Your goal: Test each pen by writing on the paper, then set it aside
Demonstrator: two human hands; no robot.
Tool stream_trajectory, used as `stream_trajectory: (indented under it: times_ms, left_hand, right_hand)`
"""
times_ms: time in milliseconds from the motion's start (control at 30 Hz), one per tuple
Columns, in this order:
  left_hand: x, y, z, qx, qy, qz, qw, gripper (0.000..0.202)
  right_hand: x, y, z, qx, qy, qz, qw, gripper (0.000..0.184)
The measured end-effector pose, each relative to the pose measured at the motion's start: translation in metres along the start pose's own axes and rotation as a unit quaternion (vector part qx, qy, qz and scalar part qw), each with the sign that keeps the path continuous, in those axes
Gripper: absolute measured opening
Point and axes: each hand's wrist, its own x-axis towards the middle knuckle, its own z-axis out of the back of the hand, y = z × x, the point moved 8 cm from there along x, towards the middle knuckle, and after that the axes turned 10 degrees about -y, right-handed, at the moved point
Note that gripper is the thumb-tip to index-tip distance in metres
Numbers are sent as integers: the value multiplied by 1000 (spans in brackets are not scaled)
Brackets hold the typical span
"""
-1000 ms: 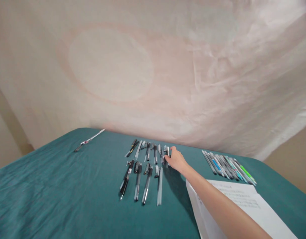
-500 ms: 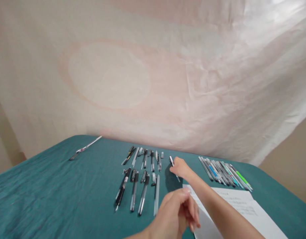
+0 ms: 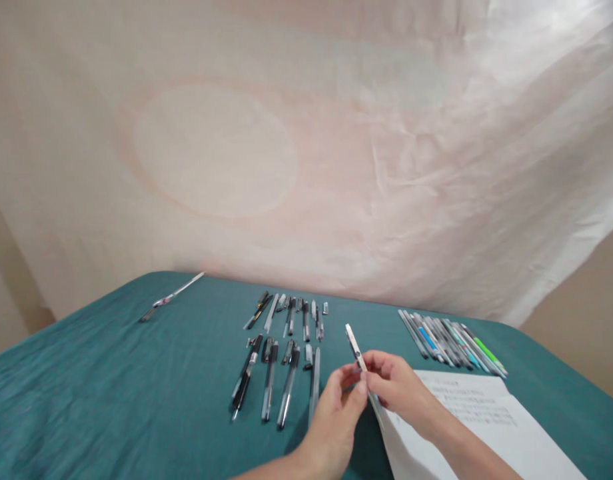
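Note:
A slim white pen (image 3: 355, 347) is held tilted between my two hands, its upper end pointing away from me. The fingers of my left hand (image 3: 339, 403) pinch it from the left. From the right, my right hand (image 3: 396, 387) grips the same pen with thumb and fingers. Part of its barrel is hidden behind the fingertips. Just left of my hands lies a clear-barrelled pen (image 3: 314, 380) with its cap (image 3: 308, 354) beside it. Handwritten paper (image 3: 466, 413) lies under my right forearm.
Uncapped pens (image 3: 288, 390) lie in a front row, with another row of pens (image 3: 291, 317) and caps behind. Several grey, blue and green pens (image 3: 451, 343) lie side by side at the right. A long thin pen-like item (image 3: 179, 291) lies far left on the green cloth (image 3: 111, 387).
My right hand has come back toward me with the white pen. My left hand has moved to meet it and now grips the pen too.

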Motion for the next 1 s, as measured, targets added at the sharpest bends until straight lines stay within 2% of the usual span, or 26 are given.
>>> stream_trajectory:
  times_ms: [133,467,567,633,733,833,900,933,1000]
  left_hand:
    - [-1,-4,-6,-2,48,-10,999,37]
    - [2,1,1,-48,6,29,998,24]
    - [5,-5,3,-38,-13,32,999,24]
    - [9,-17,7,-34,-43,27,998,24]
    - [17,-43,17,-58,-123,-7,991,25]
    - [21,-60,17,-67,-135,-35,988,25]
    - [19,-59,15,-22,-127,-48,990,26]
    - [17,-54,13,11,-118,-45,992,29]
    - [10,-38,9,72,-96,-27,992,36]
  right_hand:
    - [-9,1,2,-14,9,28,999,8]
    - [-17,0,-11,-79,40,47,995,6]
    - [-21,3,-15,-120,61,58,989,6]
    - [-25,2,-14,-151,88,50,983,10]
    - [-34,-1,-4,-180,148,7,973,17]
    - [-49,5,7,-167,247,-25,954,19]
    - [-54,18,14,-98,277,-30,955,13]
    - [-51,26,20,-46,258,-27,965,9]
    - [-36,40,37,71,149,-11,986,10]
